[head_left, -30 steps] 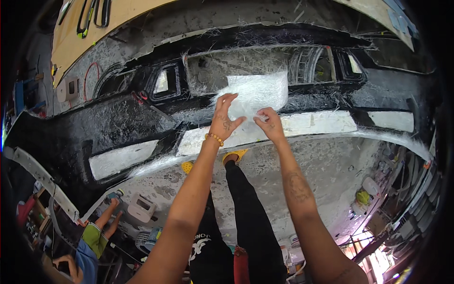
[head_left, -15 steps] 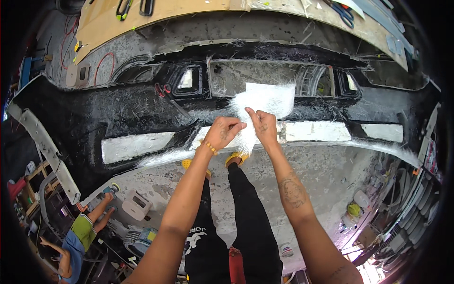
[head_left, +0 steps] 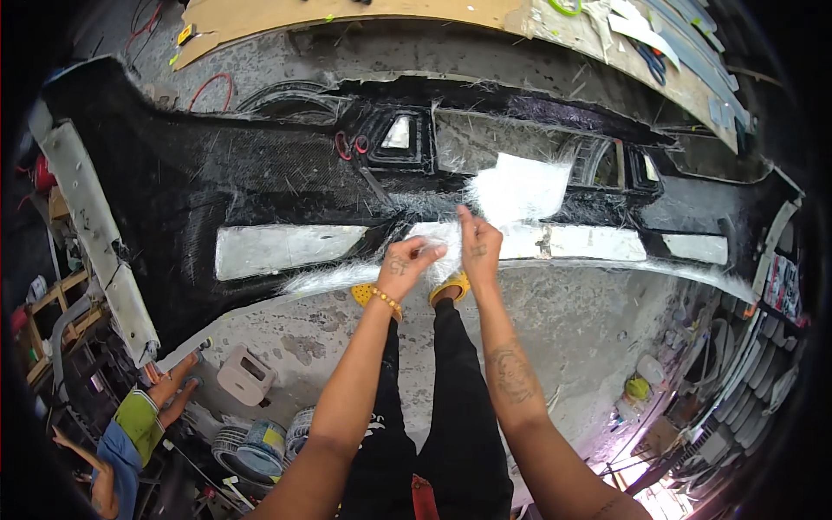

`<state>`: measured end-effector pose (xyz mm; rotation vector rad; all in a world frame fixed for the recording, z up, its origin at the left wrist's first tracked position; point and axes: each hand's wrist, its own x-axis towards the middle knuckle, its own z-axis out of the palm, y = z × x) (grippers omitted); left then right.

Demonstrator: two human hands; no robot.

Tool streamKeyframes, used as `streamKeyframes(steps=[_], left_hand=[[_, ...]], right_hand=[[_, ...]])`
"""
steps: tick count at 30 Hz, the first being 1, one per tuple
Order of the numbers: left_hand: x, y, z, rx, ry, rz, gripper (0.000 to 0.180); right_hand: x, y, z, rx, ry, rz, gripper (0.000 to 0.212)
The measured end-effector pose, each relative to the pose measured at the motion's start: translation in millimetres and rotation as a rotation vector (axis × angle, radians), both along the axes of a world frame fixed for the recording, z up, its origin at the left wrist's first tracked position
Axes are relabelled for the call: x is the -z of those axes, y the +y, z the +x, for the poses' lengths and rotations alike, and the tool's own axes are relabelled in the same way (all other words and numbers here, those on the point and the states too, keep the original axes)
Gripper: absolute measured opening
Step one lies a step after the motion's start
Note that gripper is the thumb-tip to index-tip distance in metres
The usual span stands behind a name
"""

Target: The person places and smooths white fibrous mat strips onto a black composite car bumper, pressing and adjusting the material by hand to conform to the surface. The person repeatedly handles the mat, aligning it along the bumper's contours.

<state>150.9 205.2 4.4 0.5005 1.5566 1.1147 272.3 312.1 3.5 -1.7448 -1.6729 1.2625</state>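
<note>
A ragged piece of white fiberglass mat [head_left: 443,270] hangs between my two hands, with loose fibres at its edges. My left hand [head_left: 406,265] pinches its left side between thumb and fingers. Close beside it, my right hand [head_left: 479,248] is closed on the right side, thumb pointing up; its fingertips are partly hidden. Just beyond my hands, a larger white sheet of fiberglass mat [head_left: 524,189] lies on a long black car bumper [head_left: 286,178]. Red-handled scissors [head_left: 351,146] rest on the bumper to the left of the sheet.
Beyond the bumper stands a board-topped table [head_left: 364,12] with dark-handled scissors [head_left: 652,62] and scraps. A beige stool [head_left: 245,376] and several tubs [head_left: 260,446] stand at lower left, near another person [head_left: 130,442]. Stacked grey parts [head_left: 754,390] line the right side.
My view has shifted left, so the bumper appears farther right. The mat piece in my hands sits lower and more apart from the larger sheet. Both hands remain closed on it.
</note>
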Motion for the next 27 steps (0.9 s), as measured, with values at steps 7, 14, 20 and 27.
streamKeyframes(steps=[7, 14, 20, 27], left_hand=[[-13, -26, -25, -0.170, 0.258, -0.017, 0.021], [-2, -57, -54, -0.592, 0.071, 0.002, 0.007], [-18, -48, -50, -0.404, -0.456, 0.156, 0.017], [15, -44, -54, -0.148, -0.273, -0.003, 0.030]], right_hand=[[14, -29, -39, 0.062, -0.123, 0.025, 0.064], [31, -27, -37, 0.413, -0.032, 0.221, 0.066], [13, -34, -44, 0.283, -0.096, 0.161, 0.066], [-16, -31, -43, 0.126, 0.324, -0.244, 0.043]])
